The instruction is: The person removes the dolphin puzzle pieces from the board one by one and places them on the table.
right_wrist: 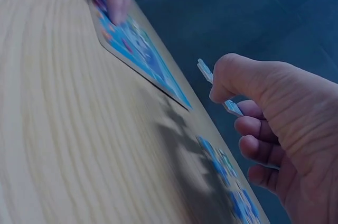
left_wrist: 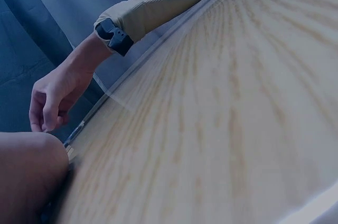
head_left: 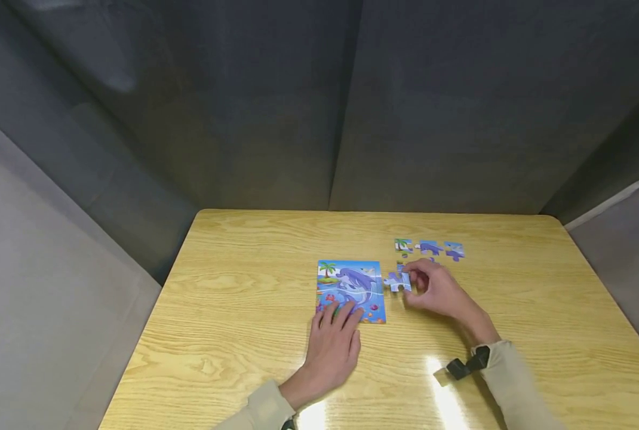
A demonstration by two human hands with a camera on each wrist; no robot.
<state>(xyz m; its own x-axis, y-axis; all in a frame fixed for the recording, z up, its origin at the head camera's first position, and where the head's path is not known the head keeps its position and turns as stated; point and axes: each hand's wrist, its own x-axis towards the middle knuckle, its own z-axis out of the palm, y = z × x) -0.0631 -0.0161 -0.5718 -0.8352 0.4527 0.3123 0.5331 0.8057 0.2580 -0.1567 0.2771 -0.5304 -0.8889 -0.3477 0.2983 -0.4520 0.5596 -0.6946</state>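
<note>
A square dolphin picture board (head_left: pixel 377 301) lies flat on the table, its near edge under my left hand (head_left: pixel 334 349). The fingers of that hand are extended and rest on the lower part of the picture. To the right of the board, my right hand (head_left: pixel 440 291) pinches a blue-and-white jigsaw piece (head_left: pixel 397 282) between thumb and fingers. The right wrist view shows the held piece (right_wrist: pixel 232 108) raised above the tabletop, its middle hidden behind the thumb. Only the back of my left hand (left_wrist: pixel 31 166) fills the corner of the left wrist view.
Behind my right hand lie loose jigsaw pieces: one with a palm tree (head_left: pixel 402 244), one with a purple dolphin part (head_left: pixel 430 246) and one in blue and purple (head_left: pixel 454 249). More pieces sit partly hidden by that hand. Dark curtains (head_left: pixel 276 119) hang beyond the wooden table (head_left: pixel 233 298).
</note>
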